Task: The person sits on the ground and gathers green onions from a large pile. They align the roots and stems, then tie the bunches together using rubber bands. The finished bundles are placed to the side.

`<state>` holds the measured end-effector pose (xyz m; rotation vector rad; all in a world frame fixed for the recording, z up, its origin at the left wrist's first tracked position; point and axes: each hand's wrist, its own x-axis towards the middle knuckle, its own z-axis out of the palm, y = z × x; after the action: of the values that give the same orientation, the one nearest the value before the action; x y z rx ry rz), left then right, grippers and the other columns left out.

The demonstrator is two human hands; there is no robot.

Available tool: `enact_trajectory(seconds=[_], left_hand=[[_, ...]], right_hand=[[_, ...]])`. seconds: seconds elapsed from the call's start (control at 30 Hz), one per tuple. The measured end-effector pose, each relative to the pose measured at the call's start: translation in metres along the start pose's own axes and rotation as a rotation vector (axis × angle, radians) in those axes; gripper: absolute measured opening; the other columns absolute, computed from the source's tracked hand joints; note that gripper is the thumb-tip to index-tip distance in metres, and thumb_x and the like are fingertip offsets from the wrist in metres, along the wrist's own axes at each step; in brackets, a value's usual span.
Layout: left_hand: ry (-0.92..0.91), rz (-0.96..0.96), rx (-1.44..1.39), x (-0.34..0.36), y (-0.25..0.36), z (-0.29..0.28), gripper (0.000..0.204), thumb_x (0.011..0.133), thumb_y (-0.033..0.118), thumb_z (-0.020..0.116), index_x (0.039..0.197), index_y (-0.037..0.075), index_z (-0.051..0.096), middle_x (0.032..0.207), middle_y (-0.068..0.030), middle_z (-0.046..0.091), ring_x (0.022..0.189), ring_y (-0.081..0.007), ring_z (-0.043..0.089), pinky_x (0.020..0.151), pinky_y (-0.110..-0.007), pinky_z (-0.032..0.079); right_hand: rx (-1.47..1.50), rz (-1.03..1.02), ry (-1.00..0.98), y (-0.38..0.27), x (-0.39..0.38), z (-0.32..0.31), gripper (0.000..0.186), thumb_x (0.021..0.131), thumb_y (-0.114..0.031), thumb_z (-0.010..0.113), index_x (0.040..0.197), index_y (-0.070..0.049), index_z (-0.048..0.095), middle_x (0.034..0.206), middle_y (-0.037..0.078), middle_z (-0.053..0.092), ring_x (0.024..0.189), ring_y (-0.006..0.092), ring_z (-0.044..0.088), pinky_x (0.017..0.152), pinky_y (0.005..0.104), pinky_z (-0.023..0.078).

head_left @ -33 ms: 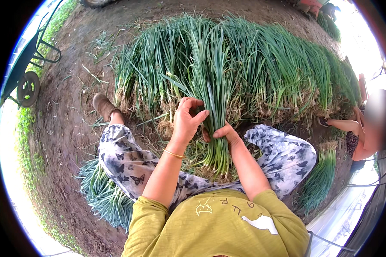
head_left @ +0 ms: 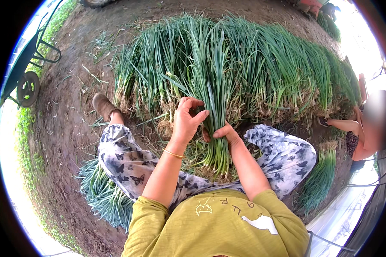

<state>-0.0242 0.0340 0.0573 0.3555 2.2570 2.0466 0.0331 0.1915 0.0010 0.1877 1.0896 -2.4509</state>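
Observation:
My right hand [head_left: 227, 135] grips a bunch of long green onion-like plants [head_left: 215, 152] from the side, its thumb across the stalks, pale root ends hanging below. My left hand [head_left: 188, 120] is at the bunch's left edge, slightly higher, fingers curled in toward the leaves; whatever they pinch is too small to make out. Behind the bunch lies a long, thick row of the same plants [head_left: 270, 64], dry roots toward me. Loose trimmings [head_left: 188, 158] lie below my hands, between my legs.
Two more piles flank my legs, left [head_left: 103, 192] and right [head_left: 317, 180]. A co-worker [head_left: 358, 141] sits at the right by a plastic-covered edge [head_left: 330, 222]. A green wheelbarrow [head_left: 21, 68] stands upper left on soil [head_left: 64, 137]. A tyre shows at the top.

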Motion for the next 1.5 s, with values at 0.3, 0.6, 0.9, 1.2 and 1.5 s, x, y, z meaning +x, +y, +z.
enact_trajectory(seconds=[0.3, 0.6, 0.9, 1.2, 1.5], left_hand=[[0.049, 0.030, 0.038, -0.001, -0.005, 0.002, 0.007, 0.072, 0.000, 0.068, 0.075, -0.003, 0.062, 0.087, -0.0059, 0.055, 0.079, -0.0178, 0.055, 0.070, -0.028, 0.045], [0.220, 0.511, 0.681, -0.006, -0.003, -0.002, 0.010, 0.070, 0.001, 0.066, 0.075, 0.002, 0.058, 0.089, -0.0079, 0.053, 0.087, -0.0282, 0.050, 0.079, -0.038, 0.040], [0.567, -0.328, -0.266, 0.017, -0.048, -0.055, 0.027, 0.093, 0.023, 0.051, 0.075, 0.003, 0.057, 0.080, -0.0061, 0.059, 0.063, -0.0170, 0.046, 0.066, -0.033, 0.041], [0.045, -0.531, -0.563, -0.011, -0.061, 0.008, 0.051, 0.072, 0.013, 0.078, 0.113, -0.001, 0.053, 0.097, -0.0088, 0.063, 0.085, -0.0168, 0.058, 0.078, -0.031, 0.047], [0.187, -0.613, -0.899, -0.007, -0.047, -0.024, 0.021, 0.073, 0.004, 0.070, 0.091, -0.002, 0.060, 0.079, -0.0106, 0.063, 0.070, -0.0214, 0.062, 0.066, -0.036, 0.052]], right_hand=[[-0.040, -0.051, 0.033, -0.005, 0.001, 0.009, 0.066, 0.046, -0.011, 0.073, 0.108, -0.001, 0.054, 0.077, 0.011, 0.061, 0.059, 0.0229, 0.060, 0.054, 0.0326, 0.050], [-0.214, -0.089, 0.303, -0.013, 0.005, 0.019, 0.047, 0.054, 0.005, 0.067, 0.100, 0.003, 0.058, 0.081, 0.010, 0.062, 0.064, 0.0203, 0.062, 0.057, 0.0315, 0.052], [-0.366, -0.087, 0.552, -0.005, 0.013, -0.006, 0.047, 0.050, 0.000, 0.073, 0.095, 0.000, 0.060, 0.082, 0.008, 0.063, 0.072, 0.0225, 0.061, 0.072, 0.0333, 0.051], [-1.725, 0.004, 0.525, 0.021, 0.041, 0.060, 0.044, 0.077, -0.029, 0.059, 0.108, -0.001, 0.047, 0.083, 0.019, 0.066, 0.078, 0.0365, 0.065, 0.071, 0.0444, 0.051], [-1.734, 0.069, 0.427, 0.028, 0.018, 0.087, 0.062, 0.067, -0.012, 0.062, 0.123, 0.002, 0.037, 0.093, 0.022, 0.063, 0.078, 0.0363, 0.064, 0.068, 0.0442, 0.050]])
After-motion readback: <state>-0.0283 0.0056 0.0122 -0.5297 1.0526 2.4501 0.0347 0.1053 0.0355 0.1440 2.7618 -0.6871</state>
